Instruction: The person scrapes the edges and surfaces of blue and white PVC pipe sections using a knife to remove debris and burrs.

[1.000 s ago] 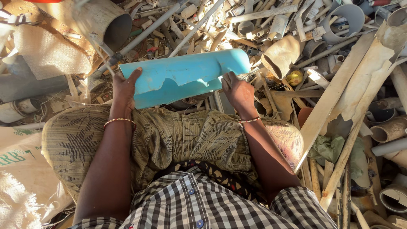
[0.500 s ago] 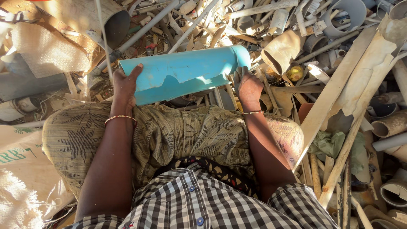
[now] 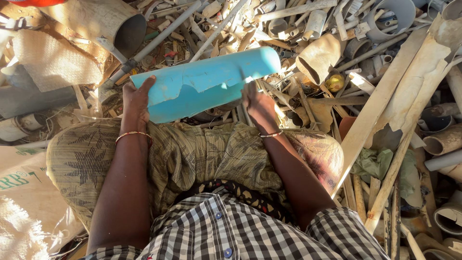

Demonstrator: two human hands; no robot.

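Note:
A broken light-blue plastic pipe (image 3: 207,79) lies crosswise above my lap, its near side split open with a jagged edge. My left hand (image 3: 136,102) grips its left end, thumb over the top. My right hand (image 3: 257,103) holds the pipe's lower edge near the middle, fingers tucked under the broken rim. Both wrists carry thin bangles. My knees are covered by patterned olive cloth (image 3: 192,154), just below the pipe.
A heap of scrap plastic pipes and fittings fills the ground ahead. A large beige pipe (image 3: 103,19) lies at top left, a long flat beige strip (image 3: 385,110) slants on the right, and a white woven sack (image 3: 21,202) sits at lower left.
The blue pipe has been turned and lifted slightly. My right hand slid left along it from the right end toward the middle; my left hand stayed on the left end.

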